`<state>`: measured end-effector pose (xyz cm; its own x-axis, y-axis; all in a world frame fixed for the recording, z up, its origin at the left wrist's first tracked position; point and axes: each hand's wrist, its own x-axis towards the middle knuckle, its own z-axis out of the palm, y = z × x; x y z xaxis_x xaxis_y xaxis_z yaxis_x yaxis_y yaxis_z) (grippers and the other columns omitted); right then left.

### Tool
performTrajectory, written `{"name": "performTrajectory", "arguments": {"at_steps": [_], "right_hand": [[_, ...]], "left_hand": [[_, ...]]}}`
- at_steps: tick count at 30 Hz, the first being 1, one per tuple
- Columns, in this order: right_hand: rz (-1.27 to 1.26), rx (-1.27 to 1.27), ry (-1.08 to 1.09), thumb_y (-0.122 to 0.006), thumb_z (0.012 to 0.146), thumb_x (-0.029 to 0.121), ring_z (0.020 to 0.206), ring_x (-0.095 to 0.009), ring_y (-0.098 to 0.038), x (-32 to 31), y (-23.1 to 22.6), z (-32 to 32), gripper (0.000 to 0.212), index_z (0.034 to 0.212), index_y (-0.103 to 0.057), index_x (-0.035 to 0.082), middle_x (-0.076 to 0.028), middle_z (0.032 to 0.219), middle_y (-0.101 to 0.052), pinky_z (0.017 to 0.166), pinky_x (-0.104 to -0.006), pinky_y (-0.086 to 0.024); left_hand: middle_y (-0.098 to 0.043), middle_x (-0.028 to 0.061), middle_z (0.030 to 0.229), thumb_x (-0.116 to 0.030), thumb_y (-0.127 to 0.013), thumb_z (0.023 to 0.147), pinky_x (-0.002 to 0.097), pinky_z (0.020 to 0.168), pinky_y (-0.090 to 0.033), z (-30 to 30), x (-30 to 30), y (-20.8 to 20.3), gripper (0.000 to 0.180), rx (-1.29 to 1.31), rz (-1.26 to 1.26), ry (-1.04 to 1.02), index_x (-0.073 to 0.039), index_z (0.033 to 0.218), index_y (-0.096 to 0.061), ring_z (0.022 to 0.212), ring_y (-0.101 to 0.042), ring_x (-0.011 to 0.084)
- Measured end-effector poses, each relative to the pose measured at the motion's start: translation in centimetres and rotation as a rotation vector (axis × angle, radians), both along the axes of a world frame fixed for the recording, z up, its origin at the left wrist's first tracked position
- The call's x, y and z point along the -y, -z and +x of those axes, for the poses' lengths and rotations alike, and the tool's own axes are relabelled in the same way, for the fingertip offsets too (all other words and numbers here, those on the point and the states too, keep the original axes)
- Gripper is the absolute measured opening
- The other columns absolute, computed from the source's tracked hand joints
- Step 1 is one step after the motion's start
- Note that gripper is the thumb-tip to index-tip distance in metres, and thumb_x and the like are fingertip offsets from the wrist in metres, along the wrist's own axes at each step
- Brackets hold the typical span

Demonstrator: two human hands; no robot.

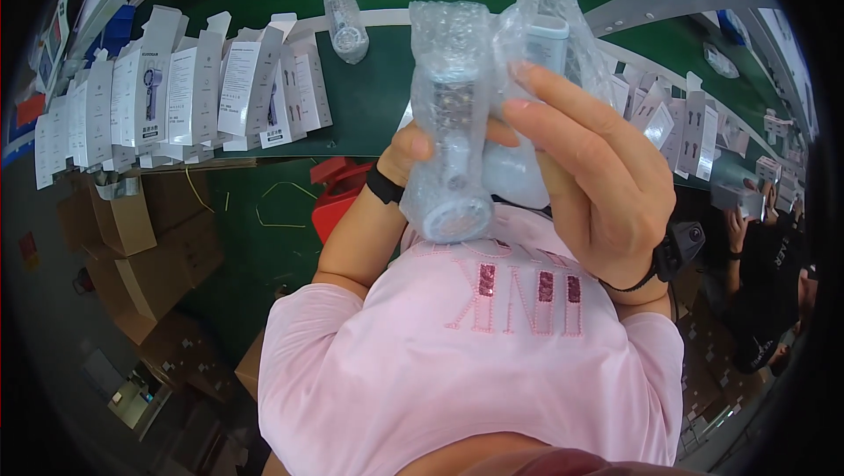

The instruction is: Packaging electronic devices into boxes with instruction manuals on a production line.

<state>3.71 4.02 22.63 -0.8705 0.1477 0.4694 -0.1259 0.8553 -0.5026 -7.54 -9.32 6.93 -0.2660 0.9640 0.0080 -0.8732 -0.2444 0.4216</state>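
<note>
Upright in front of my chest is a handheld fan in clear bubble wrap [453, 124], its round end at the bottom. My left hand [409, 152] is closed around it from behind, and a fingertip shows on its far side. Just beside it, a second bubble-wrapped item [547, 41] with a pale blue part is tilted, partly behind my right hand [611, 164]. The fingers of that hand are bent against its wrap, close to the first fan. Part of the second item is hidden by the hand.
Several white printed boxes [180, 94] with raised flaps stand along the left of the green table; more boxes [694, 138] stand at the right. Another wrapped fan [345, 23] lies farther back. A red container [338, 199] and cardboard boxes [145, 256] are below. A co-worker [765, 274] is at right.
</note>
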Motion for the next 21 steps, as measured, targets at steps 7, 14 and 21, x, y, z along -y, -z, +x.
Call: {"name": "performTrajectory", "arguments": {"at_steps": [7,14,21], "right_hand": [[-0.001,-0.063,-0.009,-0.069,0.074,-0.008,0.082,-0.026,-0.068,1.7,0.1,-0.3,0.030,0.104,-0.068,-0.001,-0.019,0.106,-0.067,0.069,-0.0278,-0.055],[0.006,-0.030,-0.050,-0.069,0.076,-0.008,0.081,-0.025,-0.067,1.5,-0.9,-0.6,0.024,0.099,-0.070,-0.001,-0.021,0.106,-0.067,0.067,-0.0271,-0.054],[-0.297,0.018,0.242,-0.084,0.069,0.034,0.109,-0.022,-0.057,-1.2,-0.2,-2.4,0.104,0.147,-0.025,0.001,-0.017,0.148,-0.036,0.074,-0.0247,-0.049]], "left_hand": [[-0.060,0.0239,0.118,-0.040,-0.071,0.069,0.0376,0.095,-0.047,0.2,1.0,1.0,0.082,0.104,0.038,0.073,0.004,0.133,-0.045,0.106,-0.061,0.0314],[-0.061,0.0197,0.116,-0.040,-0.068,0.076,0.0363,0.091,-0.049,-0.6,-0.6,0.6,0.071,0.154,0.057,0.152,0.002,0.131,-0.047,0.101,-0.062,0.0272],[-0.062,0.0155,0.114,-0.040,-0.064,0.084,0.0350,0.088,-0.051,-1.9,0.6,0.5,0.061,0.129,0.308,0.103,0.000,0.129,-0.050,0.096,-0.063,0.0231]]}}
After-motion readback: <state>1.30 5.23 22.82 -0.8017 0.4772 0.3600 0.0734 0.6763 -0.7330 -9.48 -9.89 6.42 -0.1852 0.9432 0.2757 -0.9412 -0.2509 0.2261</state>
